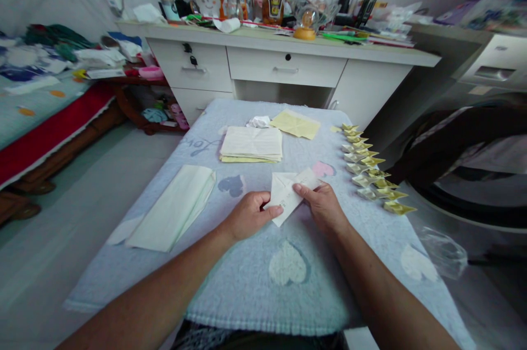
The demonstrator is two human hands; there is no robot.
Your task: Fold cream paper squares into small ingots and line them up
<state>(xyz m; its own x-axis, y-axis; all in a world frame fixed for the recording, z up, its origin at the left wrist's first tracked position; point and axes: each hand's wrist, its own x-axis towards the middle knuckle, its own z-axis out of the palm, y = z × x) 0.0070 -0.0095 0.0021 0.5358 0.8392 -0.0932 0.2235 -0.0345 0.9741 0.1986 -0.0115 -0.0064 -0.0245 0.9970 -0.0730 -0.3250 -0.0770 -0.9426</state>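
A white sheet of paper (284, 196), partly folded with slanted flaps and a point toward me, is held between my two hands above the cloth-covered table. My left hand (253, 214) pinches its left edge, thumb on top and fingers curled beneath. On the upper right side, my right hand (323, 201) grips a folded flap between thumb and fingers. Beyond it lies a stack of white and yellow paper squares (252, 142). Several small folded paper boats (370, 168), yellow and white, stand in rows along the table's right side.
A blue cloth (242, 289) with heart shapes covers the table. Left lies a long folded pale sheet (173, 207). At the back are a yellow creased sheet (296, 123) and crumpled white paper (258, 122). A cluttered white desk (286, 64) stands behind; a washing machine (494, 72) is at right.
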